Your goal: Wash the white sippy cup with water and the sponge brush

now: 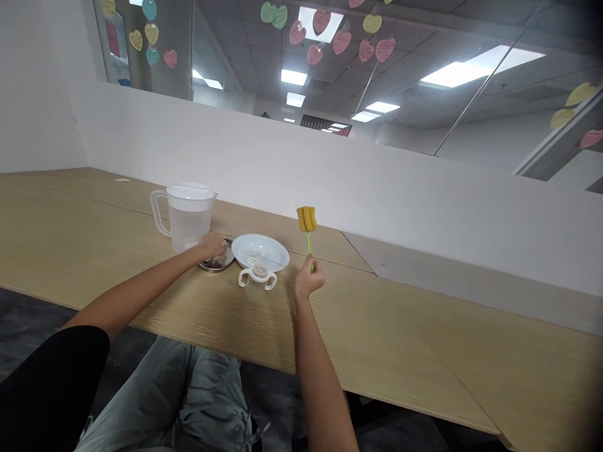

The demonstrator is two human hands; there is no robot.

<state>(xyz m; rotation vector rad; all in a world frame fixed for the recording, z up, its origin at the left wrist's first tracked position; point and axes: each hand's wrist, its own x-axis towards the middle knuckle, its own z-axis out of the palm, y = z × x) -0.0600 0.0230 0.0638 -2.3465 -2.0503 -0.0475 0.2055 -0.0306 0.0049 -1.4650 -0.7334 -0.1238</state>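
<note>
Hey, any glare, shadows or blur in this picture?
Head view: ceiling lights glare white; soft shadow on the table beside the right forearm; the picture's right edge darkened. Also head view: yellow sponge is fairly clear, detail around the left hand is soft.

The pale table [400,326] carries a pitcher [191,220], metal dish [228,257], white bowl [271,251] and 2-handled bottle [255,287].

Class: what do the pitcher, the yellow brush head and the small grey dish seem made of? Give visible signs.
Pitcher: probably plastic, smooth, cloudily see-through.
Yellow brush head: likely foam, matte, in thick sections.
Small grey dish: apparently polished metal, its rim shining.
</note>
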